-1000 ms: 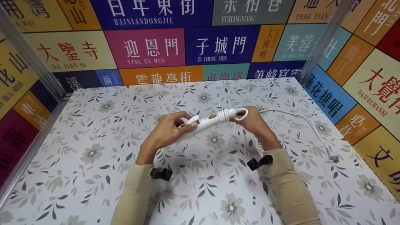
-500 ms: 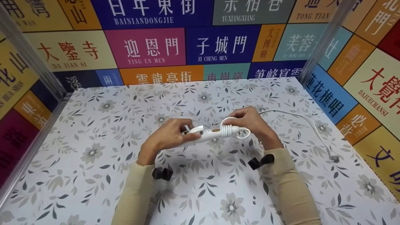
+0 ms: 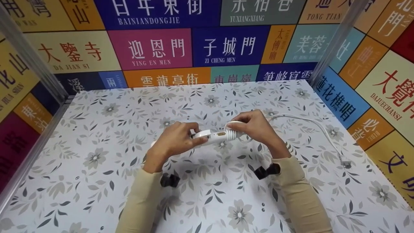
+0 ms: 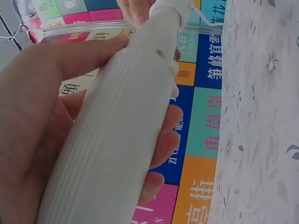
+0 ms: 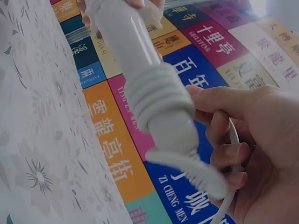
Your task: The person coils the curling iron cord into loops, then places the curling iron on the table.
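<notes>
A white curling iron [image 3: 213, 138] is held above the table, lying roughly level from left to right. My left hand [image 3: 176, 137] grips it, fingers wrapped round its wide ribbed body [image 4: 107, 130] in the left wrist view. Several turns of the white power cord [image 5: 159, 93] are coiled round its narrower right part. With curled fingers my right hand [image 3: 255, 127] holds the cord beside that coil, and a length of it passes through the fingers [image 5: 233, 151] in the right wrist view. The palm hides part of the left end.
The cord's loose length [image 3: 318, 121] trails over the table to a plug [image 3: 346, 164] at the right. A flower-patterned cloth [image 3: 207, 194] covers the table. Colourful panels with lettering [image 3: 148, 48] stand behind and at both sides.
The curling iron has come down and levelled from its upward slant. My right hand has moved from the iron's end to the cord beside the coil.
</notes>
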The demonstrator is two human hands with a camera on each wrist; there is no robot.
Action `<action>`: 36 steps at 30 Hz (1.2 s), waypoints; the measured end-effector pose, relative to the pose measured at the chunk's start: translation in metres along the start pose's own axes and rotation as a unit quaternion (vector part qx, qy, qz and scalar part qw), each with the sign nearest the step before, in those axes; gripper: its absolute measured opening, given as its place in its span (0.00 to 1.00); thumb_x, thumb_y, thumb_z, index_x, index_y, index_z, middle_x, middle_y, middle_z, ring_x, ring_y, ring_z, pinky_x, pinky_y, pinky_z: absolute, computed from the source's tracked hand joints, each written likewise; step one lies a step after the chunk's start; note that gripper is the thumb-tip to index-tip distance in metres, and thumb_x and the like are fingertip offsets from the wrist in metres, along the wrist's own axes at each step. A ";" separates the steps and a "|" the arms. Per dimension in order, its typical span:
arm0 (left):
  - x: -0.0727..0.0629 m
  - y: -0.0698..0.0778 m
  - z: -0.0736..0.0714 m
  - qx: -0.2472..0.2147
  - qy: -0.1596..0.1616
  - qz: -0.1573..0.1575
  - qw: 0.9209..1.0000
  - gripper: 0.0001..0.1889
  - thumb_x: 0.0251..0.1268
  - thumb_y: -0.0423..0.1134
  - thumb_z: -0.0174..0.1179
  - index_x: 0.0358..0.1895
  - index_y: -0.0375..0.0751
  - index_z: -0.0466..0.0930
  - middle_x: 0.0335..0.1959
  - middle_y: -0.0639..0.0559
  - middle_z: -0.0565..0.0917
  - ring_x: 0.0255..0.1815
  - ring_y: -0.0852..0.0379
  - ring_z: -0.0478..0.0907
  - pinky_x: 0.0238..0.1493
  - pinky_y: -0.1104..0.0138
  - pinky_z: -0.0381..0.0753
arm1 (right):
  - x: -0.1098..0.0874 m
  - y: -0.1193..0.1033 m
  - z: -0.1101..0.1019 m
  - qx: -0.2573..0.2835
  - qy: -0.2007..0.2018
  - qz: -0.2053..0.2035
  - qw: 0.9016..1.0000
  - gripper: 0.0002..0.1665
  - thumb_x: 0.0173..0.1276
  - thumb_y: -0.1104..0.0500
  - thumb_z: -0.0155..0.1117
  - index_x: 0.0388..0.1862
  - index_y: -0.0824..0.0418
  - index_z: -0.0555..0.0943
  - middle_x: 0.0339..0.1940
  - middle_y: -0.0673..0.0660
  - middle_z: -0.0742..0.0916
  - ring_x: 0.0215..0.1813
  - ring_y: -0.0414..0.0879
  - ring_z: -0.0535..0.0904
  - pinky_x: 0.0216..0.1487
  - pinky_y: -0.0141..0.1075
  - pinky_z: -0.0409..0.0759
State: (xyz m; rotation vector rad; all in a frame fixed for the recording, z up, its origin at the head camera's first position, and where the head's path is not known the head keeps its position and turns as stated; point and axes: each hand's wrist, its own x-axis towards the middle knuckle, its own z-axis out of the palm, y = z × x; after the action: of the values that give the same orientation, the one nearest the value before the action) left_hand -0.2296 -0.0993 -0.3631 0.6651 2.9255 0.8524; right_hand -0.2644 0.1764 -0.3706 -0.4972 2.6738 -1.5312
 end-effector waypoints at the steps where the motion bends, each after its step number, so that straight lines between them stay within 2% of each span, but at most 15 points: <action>1: 0.000 0.000 0.001 0.006 0.008 -0.003 1.000 0.17 0.63 0.58 0.64 0.40 0.48 0.83 0.24 0.52 0.80 0.23 0.56 0.71 0.27 0.64 0.68 | -0.001 -0.002 0.001 0.000 0.001 -0.009 1.000 0.13 0.63 0.50 0.74 0.38 0.57 0.91 0.30 0.53 0.89 0.26 0.40 0.76 0.30 0.31 0.75; 4: 0.002 -0.001 0.003 0.024 0.036 -0.011 0.999 0.19 0.65 0.59 0.63 0.42 0.47 0.82 0.22 0.52 0.79 0.21 0.55 0.69 0.26 0.64 0.66 | -0.004 -0.008 0.002 -0.005 0.005 -0.030 1.000 0.14 0.68 0.50 0.69 0.42 0.58 0.90 0.29 0.54 0.87 0.25 0.40 0.71 0.30 0.31 0.71; 7: 0.003 -0.001 0.005 0.028 0.062 -0.024 0.997 0.19 0.66 0.59 0.62 0.43 0.47 0.81 0.22 0.51 0.80 0.21 0.54 0.70 0.26 0.63 0.67 | -0.006 -0.013 0.004 -0.010 0.010 -0.048 0.999 0.14 0.72 0.50 0.65 0.42 0.58 0.90 0.23 0.53 0.81 0.21 0.39 0.66 0.25 0.31 0.66; 12: 0.003 -0.002 0.007 0.021 0.087 -0.041 0.995 0.20 0.66 0.60 0.61 0.44 0.47 0.81 0.25 0.50 0.83 0.23 0.52 0.74 0.30 0.59 0.71 | -0.008 -0.017 0.010 -0.016 0.015 -0.072 0.997 0.15 0.75 0.50 0.62 0.38 0.58 0.90 0.22 0.52 0.83 0.19 0.40 0.69 0.21 0.30 0.67; 20: 0.003 0.000 0.005 -0.007 0.119 -0.058 0.991 0.21 0.66 0.60 0.61 0.46 0.47 0.83 0.24 0.50 0.84 0.22 0.52 0.74 0.28 0.61 0.70 | -0.009 -0.024 0.014 0.016 0.026 -0.074 0.997 0.17 0.77 0.54 0.58 0.36 0.63 0.89 0.30 0.59 0.88 0.26 0.42 0.78 0.28 0.29 0.74; 25: 0.003 0.002 0.004 -0.023 0.137 -0.065 0.988 0.21 0.67 0.60 0.60 0.47 0.47 0.82 0.24 0.49 0.83 0.22 0.52 0.73 0.27 0.62 0.69 | -0.011 -0.026 0.016 0.032 0.024 -0.066 0.997 0.14 0.76 0.56 0.60 0.43 0.62 0.89 0.33 0.60 0.89 0.29 0.41 0.82 0.32 0.29 0.78; 31: 0.003 0.000 0.004 -0.026 0.153 -0.070 0.985 0.21 0.68 0.61 0.59 0.46 0.47 0.81 0.25 0.48 0.82 0.22 0.52 0.73 0.26 0.62 0.68 | -0.012 -0.026 0.019 0.036 0.005 -0.074 0.997 0.15 0.77 0.57 0.58 0.52 0.64 0.86 0.36 0.61 0.89 0.32 0.42 0.84 0.40 0.32 0.83; 36: 0.004 0.000 0.003 -0.028 0.161 -0.071 0.984 0.20 0.67 0.61 0.59 0.45 0.48 0.81 0.23 0.49 0.81 0.21 0.52 0.73 0.25 0.62 0.68 | -0.012 -0.026 0.018 0.037 -0.002 -0.079 0.996 0.16 0.77 0.58 0.58 0.56 0.64 0.85 0.37 0.62 0.90 0.36 0.44 0.86 0.45 0.32 0.83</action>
State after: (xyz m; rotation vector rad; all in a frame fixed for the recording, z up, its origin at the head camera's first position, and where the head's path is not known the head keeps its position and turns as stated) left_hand -0.2329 -0.0959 -0.3657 0.3365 3.1627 1.1152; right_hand -0.2431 0.1523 -0.3601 -0.7222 2.6180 -1.6593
